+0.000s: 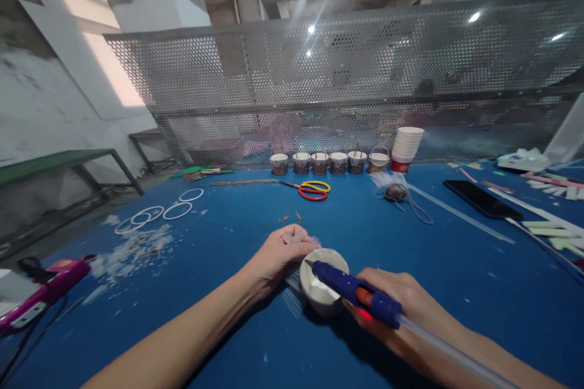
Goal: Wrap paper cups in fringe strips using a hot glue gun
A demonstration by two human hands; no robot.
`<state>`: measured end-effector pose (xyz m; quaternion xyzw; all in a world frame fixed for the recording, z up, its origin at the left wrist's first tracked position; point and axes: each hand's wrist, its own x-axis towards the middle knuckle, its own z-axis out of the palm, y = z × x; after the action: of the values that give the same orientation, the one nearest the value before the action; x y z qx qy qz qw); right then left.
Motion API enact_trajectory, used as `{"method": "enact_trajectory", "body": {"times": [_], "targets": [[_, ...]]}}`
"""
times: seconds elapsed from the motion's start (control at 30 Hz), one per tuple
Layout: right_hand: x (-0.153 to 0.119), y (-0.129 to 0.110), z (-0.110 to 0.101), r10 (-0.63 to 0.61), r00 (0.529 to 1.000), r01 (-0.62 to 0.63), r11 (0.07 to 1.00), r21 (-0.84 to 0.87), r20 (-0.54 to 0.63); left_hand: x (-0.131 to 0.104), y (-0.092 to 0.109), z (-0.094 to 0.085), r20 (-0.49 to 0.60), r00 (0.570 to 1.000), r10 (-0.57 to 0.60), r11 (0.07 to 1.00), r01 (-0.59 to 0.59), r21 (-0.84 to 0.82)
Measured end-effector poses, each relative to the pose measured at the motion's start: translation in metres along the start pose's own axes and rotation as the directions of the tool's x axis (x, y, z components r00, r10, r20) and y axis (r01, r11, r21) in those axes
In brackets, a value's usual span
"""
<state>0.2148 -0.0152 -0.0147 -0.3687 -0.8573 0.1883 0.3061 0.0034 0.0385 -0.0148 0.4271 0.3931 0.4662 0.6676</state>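
My right hand [396, 304] is closed around a blue hot glue gun [351, 289]. A long clear glue stick [447, 346] runs out of its back end, and a small red light glows below. The gun's nozzle is over the mouth of a white paper cup [323, 304]. Bunched in my closed left hand [283, 252] is a sheer white mesh [296, 237], right beside the cup's rim. Part of a pleated translucent strip [294, 301] shows beneath that hand, left of the cup. The left fingertips are partly hidden.
Scissors [312, 190] with red and yellow handles lie ahead. Behind them stand several small grey buckets [319, 163] and stacked paper cups [406, 149]. Grey yarn [395, 192] and a black phone [481, 199] lie right; white rings [177, 210] and a purple power strip [45, 295] left.
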Motion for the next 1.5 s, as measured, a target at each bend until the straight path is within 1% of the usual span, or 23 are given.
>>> {"method": "enact_trajectory", "body": {"times": [0.1,0.27,0.37,0.57,0.73,0.8,0.97,1.1,1.27,1.33,1.5], "targets": [[-0.003,0.003,0.003,-0.046,0.998,0.046,0.999,-0.012,-0.034,0.001,-0.001,0.0,-0.006,1.0,0.001,1.0,0.0,0.01],[-0.009,0.011,0.008,-0.057,0.997,0.052,0.993,-0.107,-0.046,0.0,0.0,0.001,-0.011,1.0,-0.006,1.0,0.006,0.012],[-0.011,0.014,0.01,-0.084,0.993,0.075,0.991,-0.108,-0.081,0.0,0.0,0.002,-0.001,1.0,0.0,1.0,0.0,-0.002],[-0.009,0.01,0.009,-0.102,0.994,0.101,0.994,-0.035,-0.027,-0.002,-0.001,0.004,-0.024,1.0,0.019,1.0,-0.019,0.004],[-0.009,0.008,0.008,-0.117,0.993,0.116,0.993,-0.038,-0.013,-0.003,0.0,0.006,-0.025,1.0,0.015,1.0,-0.015,0.013],[-0.01,0.008,0.009,-0.108,0.994,0.106,0.992,-0.064,-0.026,-0.004,0.0,0.006,-0.024,1.0,0.013,1.0,-0.013,0.006],[-0.013,0.009,0.009,-0.032,0.999,0.029,0.99,-0.137,-0.022,-0.003,0.002,0.006,-0.011,1.0,0.018,1.0,-0.018,0.013],[-0.016,0.009,0.01,0.0,0.999,-0.005,0.988,-0.155,-0.035,-0.003,0.002,0.005,-0.004,1.0,0.009,1.0,-0.009,0.028],[-0.018,0.009,0.012,0.013,0.999,-0.02,0.988,-0.152,-0.049,-0.004,0.001,0.007,-0.027,0.999,0.028,0.999,-0.027,0.031],[-0.017,0.008,0.011,-0.012,0.999,0.006,0.992,-0.129,-0.045,-0.004,0.0,0.007,-0.03,0.999,0.032,0.999,-0.031,0.034],[-0.012,0.004,0.007,-0.116,0.993,0.116,0.991,-0.066,0.003,-0.004,0.0,0.006,-0.028,0.999,0.024,0.999,-0.023,0.024]]}}
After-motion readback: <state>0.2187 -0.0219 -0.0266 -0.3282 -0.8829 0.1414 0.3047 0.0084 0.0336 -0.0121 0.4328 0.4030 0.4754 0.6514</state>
